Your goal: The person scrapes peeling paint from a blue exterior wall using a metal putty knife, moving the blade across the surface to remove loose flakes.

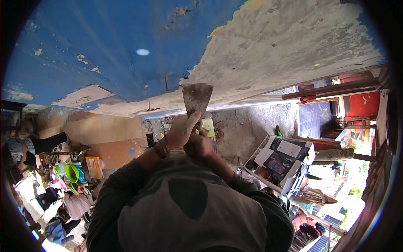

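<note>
Both my hands are closed around a paint scraper [197, 97] with a wide, worn metal blade. My left hand [181, 131], with a bracelet at the wrist, lies high on the tool, a finger stretched along the base of the blade. Just below and to the right, my right hand [199, 145] is wrapped around the handle, which is mostly hidden by the fingers. The blade's edge is at the wall [277, 48], by the border between bare grey plaster and blue paint [113, 38]; whether it touches, I cannot tell.
A nail [166, 83] sticks out of the wall left of the blade. To the right stands a crate with dark printed cardboard [283, 156]. At the left are a bright green basin [72, 173], bags, clutter and another person [21, 148] in a striped top.
</note>
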`<state>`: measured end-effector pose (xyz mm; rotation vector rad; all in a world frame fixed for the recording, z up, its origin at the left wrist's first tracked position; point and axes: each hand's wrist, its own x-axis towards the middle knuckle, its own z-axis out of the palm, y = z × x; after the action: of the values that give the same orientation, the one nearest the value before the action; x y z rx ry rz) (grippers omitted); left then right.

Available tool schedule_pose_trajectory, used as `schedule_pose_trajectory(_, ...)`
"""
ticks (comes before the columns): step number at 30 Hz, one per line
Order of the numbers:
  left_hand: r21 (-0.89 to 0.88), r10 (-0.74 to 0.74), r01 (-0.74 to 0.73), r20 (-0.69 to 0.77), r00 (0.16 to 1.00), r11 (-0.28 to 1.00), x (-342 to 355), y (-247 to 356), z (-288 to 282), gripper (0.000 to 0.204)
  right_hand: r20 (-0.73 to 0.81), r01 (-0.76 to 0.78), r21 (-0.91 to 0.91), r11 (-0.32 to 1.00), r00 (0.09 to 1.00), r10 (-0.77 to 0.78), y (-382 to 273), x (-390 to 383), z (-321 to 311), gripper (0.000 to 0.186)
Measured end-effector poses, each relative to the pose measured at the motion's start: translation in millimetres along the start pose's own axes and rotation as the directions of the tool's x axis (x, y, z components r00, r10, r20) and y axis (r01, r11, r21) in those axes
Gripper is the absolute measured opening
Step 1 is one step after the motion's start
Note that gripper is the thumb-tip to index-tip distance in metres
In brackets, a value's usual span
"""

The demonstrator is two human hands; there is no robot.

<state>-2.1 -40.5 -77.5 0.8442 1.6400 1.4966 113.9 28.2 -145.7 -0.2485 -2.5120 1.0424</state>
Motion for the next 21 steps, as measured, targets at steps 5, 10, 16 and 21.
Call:
schedule_pose_trajectory(5, -0.15, 0.082, -0.075, 0.045, 0.996, 0.986, 8.0, 13.3, -5.3, 0.047, -0.078, 0.202, 0.119, 0.972, 0.978, -0.194, -16.3, 31.2, -20.6, 0.009)
schedule_pose_trajectory(10, -0.086, -0.029, 0.032, 0.036, 0.999, 0.996, -2.0, 26.8, -9.6, 0.049, 0.126, -0.187, 0.175, 0.967, 0.978, 0.166, -33.4, 28.0, -28.3, 0.012)
schedule_pose_trajectory(16, -0.146, -0.034, 0.041, 0.053, 0.998, 0.988, -9.2, 34.4, -9.7, 0.05, 0.096, 0.015, 0.015, 1.0, 0.995, -0.016, -29.8, 13.8, -19.4, 0.008)
schedule_pose_trajectory(21, -0.078, 0.08, -0.083, -0.046, 0.996, 0.993, 0.0, 61.1, -17.7, 0.045, -0.029, 0.184, 0.135, 0.974, 0.983, -0.182, -52.0, 52.7, -43.3, 0.016)
